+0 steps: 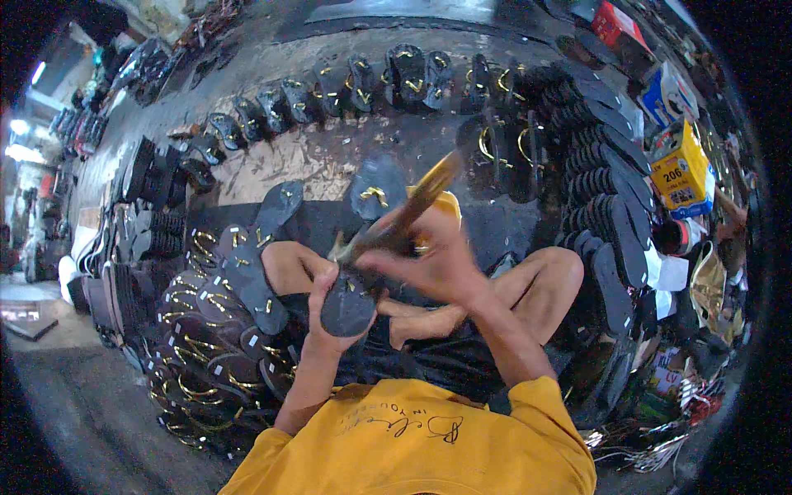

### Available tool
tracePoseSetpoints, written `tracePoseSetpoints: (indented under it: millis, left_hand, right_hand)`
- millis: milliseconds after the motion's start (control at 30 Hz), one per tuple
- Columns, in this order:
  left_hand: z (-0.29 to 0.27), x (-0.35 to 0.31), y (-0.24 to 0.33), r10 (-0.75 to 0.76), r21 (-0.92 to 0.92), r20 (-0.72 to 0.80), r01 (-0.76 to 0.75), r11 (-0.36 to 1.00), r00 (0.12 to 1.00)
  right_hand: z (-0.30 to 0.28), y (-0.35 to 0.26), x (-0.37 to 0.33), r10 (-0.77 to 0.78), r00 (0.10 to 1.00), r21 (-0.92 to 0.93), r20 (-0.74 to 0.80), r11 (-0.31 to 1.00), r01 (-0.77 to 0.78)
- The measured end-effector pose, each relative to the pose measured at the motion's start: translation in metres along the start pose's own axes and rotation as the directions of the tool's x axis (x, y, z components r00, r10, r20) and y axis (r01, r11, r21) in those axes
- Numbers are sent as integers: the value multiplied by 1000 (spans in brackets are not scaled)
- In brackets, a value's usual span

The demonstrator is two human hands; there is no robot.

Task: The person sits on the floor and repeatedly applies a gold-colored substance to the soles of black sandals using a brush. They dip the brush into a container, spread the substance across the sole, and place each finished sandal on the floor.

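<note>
In my left hand [318,307] is a dark flip-flop sole [346,313], held up over my lap with the fingers wrapped round its edge. My right hand [437,262] grips a hammer [425,191] with a worn wooden handle slanting up to the right. The hammer's head end is close above the far end of the sole; blur hides whether they touch. Just ahead lies a flip-flop [375,188] with a gold strap, and another flip-flop [282,202] rests to its left. Behind my right hand shows part of a yellow rounded object [448,205].
Flip-flops with gold straps [299,101] form an arc on the floor ahead. Many more are heaped at the left [206,330]. Tall stacks of dark soles [606,198] stand at the right, beside a yellow and blue box [681,169]. My bent knee [561,276] sits between.
</note>
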State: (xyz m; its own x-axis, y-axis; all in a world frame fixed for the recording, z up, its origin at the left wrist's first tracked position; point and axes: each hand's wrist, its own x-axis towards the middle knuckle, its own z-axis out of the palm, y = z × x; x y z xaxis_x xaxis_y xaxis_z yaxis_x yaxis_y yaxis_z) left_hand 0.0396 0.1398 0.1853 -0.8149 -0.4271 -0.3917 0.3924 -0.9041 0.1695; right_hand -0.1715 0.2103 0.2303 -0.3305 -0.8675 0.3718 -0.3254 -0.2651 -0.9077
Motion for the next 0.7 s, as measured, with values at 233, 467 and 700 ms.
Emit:
tracePoseSetpoints:
  millis: [233, 467, 700]
  left_hand:
    - [-10, 1, 1, -57, -29, 173, 63, 998, 983]
    - [-19, -10, 12, -82, 298, 59, 61, 953, 995]
    - [5, 0, 0, -60, 449, 122, -1, 893, 991]
  right_hand:
    - [4, 18, -4, -277, 938, -369, -208, 911, 187]
    - [-28, -26, 5, -5, 861, -142, -509, 987, -78]
    - [-83, 9, 17, -22, 802, -275, -597, 945, -179]
